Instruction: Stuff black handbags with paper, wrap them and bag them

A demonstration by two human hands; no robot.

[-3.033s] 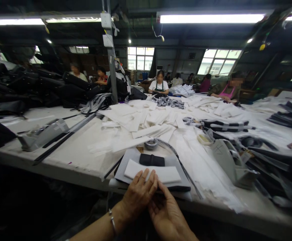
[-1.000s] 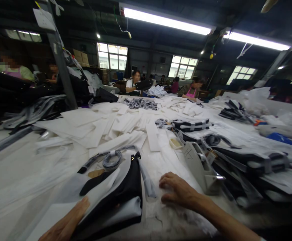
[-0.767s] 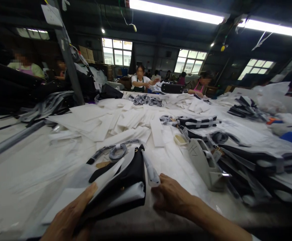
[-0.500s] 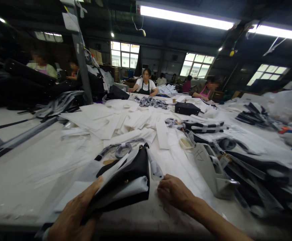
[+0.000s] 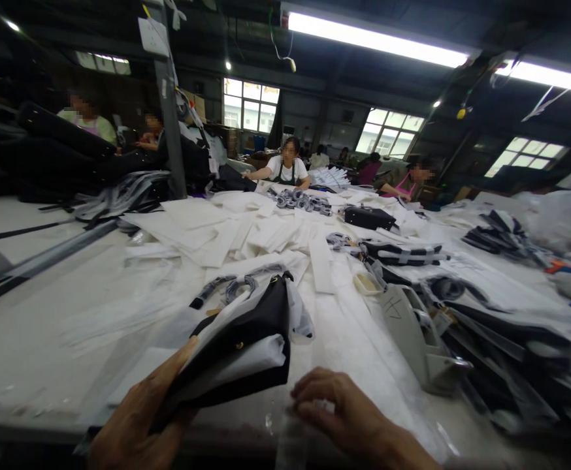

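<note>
My left hand [image 5: 141,411] is closed around the near left end of a black bag [image 5: 266,320], which is tilted up off the table. White paper stuffing [image 5: 256,365] shows in its open side, beside a small gold stud. My right hand [image 5: 339,411] is apart from the bag, to its lower right, with fingers curled. Below those fingertips hangs a clear strip [image 5: 291,434] that looks like tape, pinched between them. Behind the bag lies a wrapped, coiled strap [image 5: 240,287]. A grey tape dispenser [image 5: 410,333] stands right of my right hand.
White paper sheets [image 5: 261,238] lie in a heap across the table's middle. Black wrapped bag parts [image 5: 521,346] are piled at right. A black bag [image 5: 370,217] sits farther back. Co-workers sit at the far side, one [image 5: 285,166] straight ahead. A metal post [image 5: 172,130] rises at left.
My right hand has moved down and slightly left, toward the table's front edge, and a clear strip now shows under its fingers. The left hand still grips the bag, shifted slightly.
</note>
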